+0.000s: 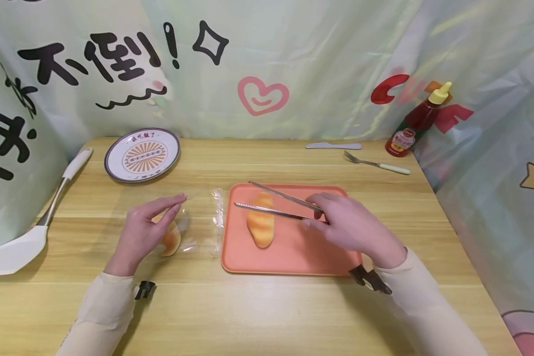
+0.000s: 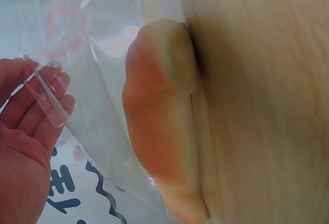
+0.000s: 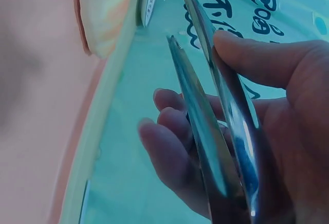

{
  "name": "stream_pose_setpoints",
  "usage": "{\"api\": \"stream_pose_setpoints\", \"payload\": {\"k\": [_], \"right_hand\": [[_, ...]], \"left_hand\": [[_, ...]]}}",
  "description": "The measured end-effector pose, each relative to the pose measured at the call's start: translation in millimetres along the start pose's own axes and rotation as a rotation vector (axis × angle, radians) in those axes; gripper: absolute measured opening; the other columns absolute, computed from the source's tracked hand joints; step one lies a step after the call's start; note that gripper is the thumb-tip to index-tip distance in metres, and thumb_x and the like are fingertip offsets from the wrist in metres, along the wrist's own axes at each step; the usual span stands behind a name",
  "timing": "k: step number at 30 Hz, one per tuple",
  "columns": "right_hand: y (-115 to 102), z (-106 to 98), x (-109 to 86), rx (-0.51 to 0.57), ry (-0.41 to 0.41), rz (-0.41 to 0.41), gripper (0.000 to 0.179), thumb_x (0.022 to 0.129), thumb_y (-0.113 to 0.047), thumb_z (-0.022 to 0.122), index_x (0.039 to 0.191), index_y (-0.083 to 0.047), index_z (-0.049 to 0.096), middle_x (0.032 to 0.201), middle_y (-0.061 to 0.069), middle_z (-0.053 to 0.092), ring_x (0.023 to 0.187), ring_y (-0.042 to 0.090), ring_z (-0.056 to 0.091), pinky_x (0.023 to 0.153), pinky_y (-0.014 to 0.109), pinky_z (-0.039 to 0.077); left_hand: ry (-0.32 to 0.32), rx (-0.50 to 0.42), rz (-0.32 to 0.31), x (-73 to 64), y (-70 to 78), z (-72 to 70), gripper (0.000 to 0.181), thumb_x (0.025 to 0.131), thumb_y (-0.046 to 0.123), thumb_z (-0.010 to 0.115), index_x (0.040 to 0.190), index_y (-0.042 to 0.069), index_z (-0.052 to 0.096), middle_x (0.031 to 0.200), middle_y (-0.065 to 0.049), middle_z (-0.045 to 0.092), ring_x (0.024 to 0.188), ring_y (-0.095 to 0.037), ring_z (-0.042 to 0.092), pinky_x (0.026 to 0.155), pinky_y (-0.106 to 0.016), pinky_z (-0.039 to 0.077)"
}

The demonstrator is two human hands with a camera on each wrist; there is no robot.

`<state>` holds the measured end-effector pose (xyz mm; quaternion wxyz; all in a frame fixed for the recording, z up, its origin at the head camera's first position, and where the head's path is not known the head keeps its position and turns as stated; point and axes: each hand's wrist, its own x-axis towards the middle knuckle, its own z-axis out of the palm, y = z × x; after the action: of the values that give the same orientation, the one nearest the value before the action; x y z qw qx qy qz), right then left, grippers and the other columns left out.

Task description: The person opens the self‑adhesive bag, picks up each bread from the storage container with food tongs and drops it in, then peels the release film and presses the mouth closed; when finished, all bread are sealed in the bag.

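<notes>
Left hand (image 1: pixel 143 227): film of the clear plastic bag (image 1: pixel 200 237) is pinched between thumb and fingertips; in the left-wrist view the film is drawn up toward the fingers, beside and over a golden-brown bread roll (image 1: pixel 171 241). That roll is rested on the wooden table (image 1: pixel 267 316), within the bag's outline; judged bagged, though which layer of film is on top cannot be fully told. Right hand (image 1: pixel 351 220): metal tongs (image 1: pixel 289 214) are grasped between thumb and fingers, arms parted, nothing clamped. The tips are held above the coral tray (image 1: pixel 307 252), where a second bread roll (image 1: pixel 262 235) is laid toward the left end; one tong arm is seen crossing over it, no contact evident. Progress, as judged: one roll bagged, one left on the tray, not yet gripped. Bag's ribbed end is set just beside the tray's left edge. Farther out: round plate (image 1: pixel 114 154) placed back left, white-headed spatula (image 1: pixel 56 200) laid along the left edge, table knife (image 1: pixel 333 146) and white-handled fork (image 1: pixel 389 168) laid back right, yellow-capped sauce bottle (image 1: pixel 411 126) stood in the right rear corner. All is backed by printed cloth (image 1: pixel 329 64).
</notes>
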<state>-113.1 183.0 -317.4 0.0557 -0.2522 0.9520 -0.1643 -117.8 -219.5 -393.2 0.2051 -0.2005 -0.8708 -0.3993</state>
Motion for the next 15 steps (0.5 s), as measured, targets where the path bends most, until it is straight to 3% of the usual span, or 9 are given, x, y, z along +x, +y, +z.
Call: {"api": "stream_pose_setpoints", "payload": {"k": [4,8,15], "right_hand": [[2.9,-0.9,-7.4,0.022,0.009,0.028,0.03,0.091,-0.026,0.072,0.111,-0.005,0.063,0.083,-0.002,0.059,0.07,0.015,0.052,0.062,0.033,0.046],[5.3,-1.7,-15.3,0.058,0.007,0.057,0.027,0.091,-0.025,0.072,0.107,-0.006,0.061,0.077,-0.004,0.054,0.062,0.014,0.047,0.056,0.03,0.042],[8.6,-0.1,-27.9,0.079,0.022,0.063,0.027,0.09,-0.024,0.073,0.106,-0.007,0.059,0.074,-0.005,0.052,0.061,0.013,0.047,0.055,0.03,0.042]], "left_hand": [[0.002,0.0,0.018,-0.1,-0.2,0.4,0.023,0.088,-0.004,0.07,0.109,0.005,0.076,0.109,-0.005,0.072,0.103,-0.014,0.067,0.092,-0.011,0.044],[-0.001,0.0,0.012,-0.1,-0.3,0.2,0.023,0.089,-0.004,0.07,0.109,0.006,0.076,0.11,-0.003,0.072,0.102,-0.017,0.067,0.092,-0.011,0.044],[-0.006,-0.015,0.019,-1.4,0.3,1.6,0.024,0.088,-0.005,0.07,0.109,0.005,0.076,0.11,-0.005,0.072,0.103,-0.016,0.067,0.093,-0.012,0.044]]}}
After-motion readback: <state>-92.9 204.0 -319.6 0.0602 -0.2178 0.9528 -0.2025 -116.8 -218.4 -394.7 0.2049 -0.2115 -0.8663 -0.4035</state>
